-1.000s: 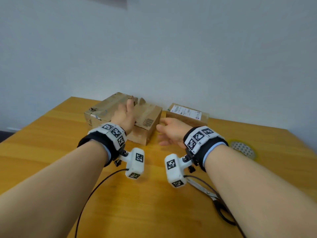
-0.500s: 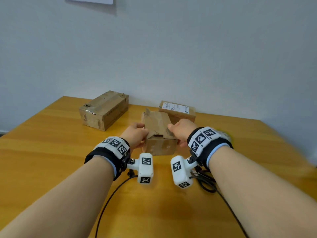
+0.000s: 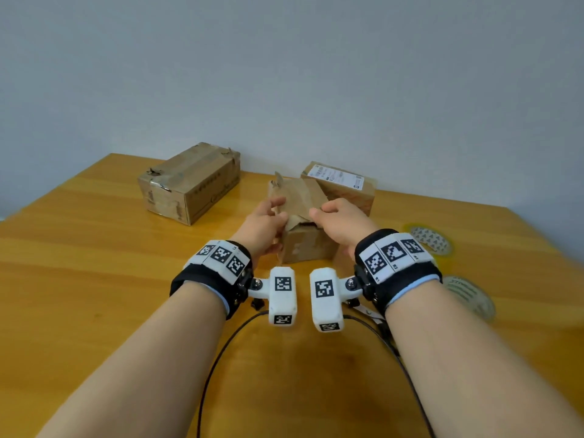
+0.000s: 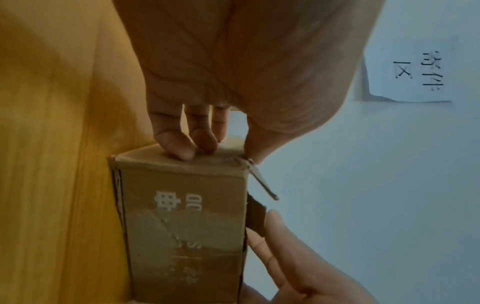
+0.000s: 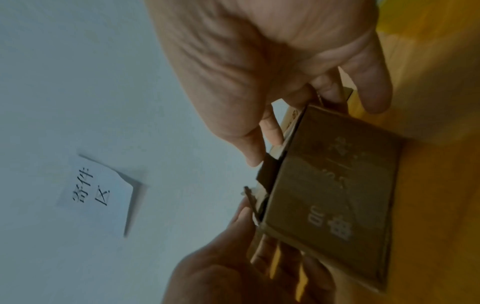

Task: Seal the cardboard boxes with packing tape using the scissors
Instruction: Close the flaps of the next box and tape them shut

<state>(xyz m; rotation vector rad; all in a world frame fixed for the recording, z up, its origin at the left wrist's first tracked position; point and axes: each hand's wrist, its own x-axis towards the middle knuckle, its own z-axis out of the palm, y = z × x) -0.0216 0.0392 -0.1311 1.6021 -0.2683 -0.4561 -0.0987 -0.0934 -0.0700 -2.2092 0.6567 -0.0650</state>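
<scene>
While both of my hands are on the small box (image 3: 305,248) in the middle of the table (image 3: 94,279), its top flaps (image 3: 300,197) stand up and apart, so I judge the sealing of this one has not started. My left hand (image 3: 264,226) holds the box's left side, with the fingertips (image 4: 179,148) curled over the edge and the thumb up by a flap. My right hand (image 3: 343,222) holds the right side the same way, thumb near the ragged flap edge and fingers (image 5: 371,92) down the far face. Neither hand holds tape or a cutting tool.

Two tape rolls (image 3: 431,240) lie flat on the table to my right, near the box and untouched. Only a sliver of the scissors (image 3: 368,312) peeks out under my right wrist. Behind, a larger box (image 3: 189,184) sits at the left with its top closed; whether it needs fresh tape I cannot tell. A labelled box (image 3: 344,184) stands just behind the small one, also shut.

As I read it, nearly everything is left: fold the flaps down, pull tape across the seam, snip it, then check the others.
</scene>
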